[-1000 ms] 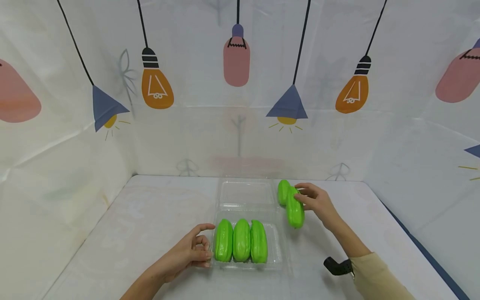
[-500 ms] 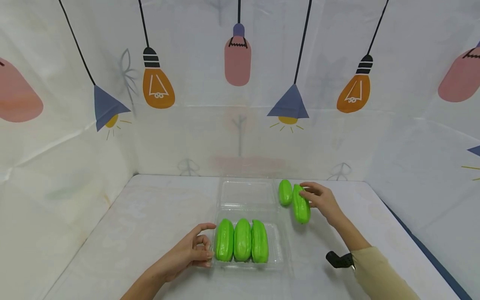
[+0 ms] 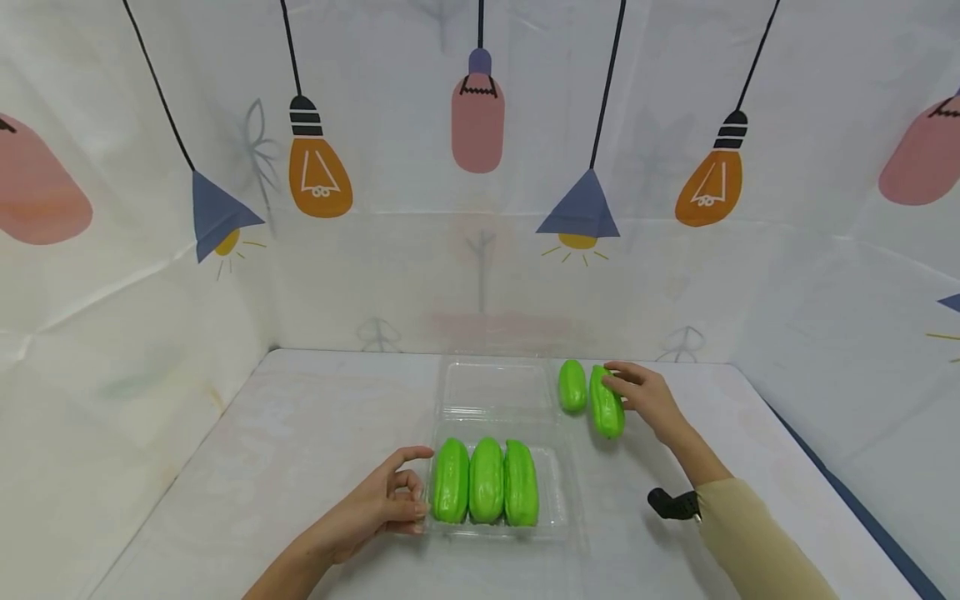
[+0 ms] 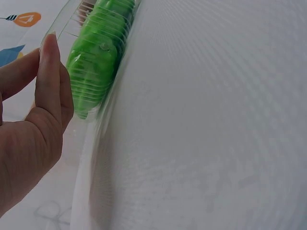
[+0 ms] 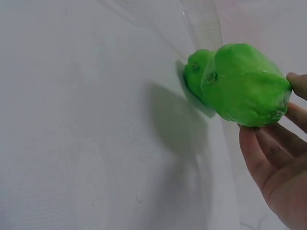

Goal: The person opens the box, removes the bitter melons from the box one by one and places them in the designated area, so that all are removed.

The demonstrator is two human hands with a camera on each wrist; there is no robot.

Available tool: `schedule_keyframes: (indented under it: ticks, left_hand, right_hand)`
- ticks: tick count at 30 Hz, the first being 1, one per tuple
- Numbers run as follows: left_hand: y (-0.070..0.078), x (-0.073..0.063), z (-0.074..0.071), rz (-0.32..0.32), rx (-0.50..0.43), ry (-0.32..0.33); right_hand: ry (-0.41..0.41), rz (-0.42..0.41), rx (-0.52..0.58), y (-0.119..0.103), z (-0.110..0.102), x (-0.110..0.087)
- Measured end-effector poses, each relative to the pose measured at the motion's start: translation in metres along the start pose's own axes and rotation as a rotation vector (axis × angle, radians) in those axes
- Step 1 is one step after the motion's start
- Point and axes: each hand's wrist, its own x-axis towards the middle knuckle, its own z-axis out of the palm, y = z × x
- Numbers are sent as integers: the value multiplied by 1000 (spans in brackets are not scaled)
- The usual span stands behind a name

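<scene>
A transparent clamshell box point(image 3: 553, 492) sits on the white desk point(image 3: 315, 433), its lid point(image 3: 495, 387) folded open on the far side. Inside its near tray, three green cucumbers point(image 3: 486, 481) lie side by side, closer to the box's left wall than to its right. The two hands are well apart, one on either side of the box. At the box's left edge, the left hand point(image 3: 381, 504) pinches the rim with thumb and fingers. Beyond the box's right side, level with the lid, the right hand point(image 3: 647, 400) grips a fourth cucumber point(image 3: 607, 408), thumb on one side and fingers on the other; the right wrist view shows its shadow falling apart from it. A fifth cucumber point(image 3: 572, 386) lies just right of the box's lid, between it and the gripped one. Farther right of the box are a beige sleeve point(image 3: 757, 542) and a black device point(image 3: 672, 505) beside its cuff. Behind the box hangs a white backdrop point(image 3: 375, 275) printed with lamps and bulbs.
</scene>
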Motion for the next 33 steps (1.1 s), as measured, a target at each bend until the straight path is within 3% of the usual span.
schedule_keyframes:
  ticks: [10, 19, 33]
  left_hand:
    - [2, 1, 1, -4, -1, -1]
    - [1, 1, 1, -7, -4, 6]
    - [2, 2, 0, -6, 4, 1]
  right_hand:
    - [3, 7, -10, 8, -6, 20]
    - [-17, 58, -65, 15, -6, 32]
    - [-61, 140, -57, 19, -7, 44]
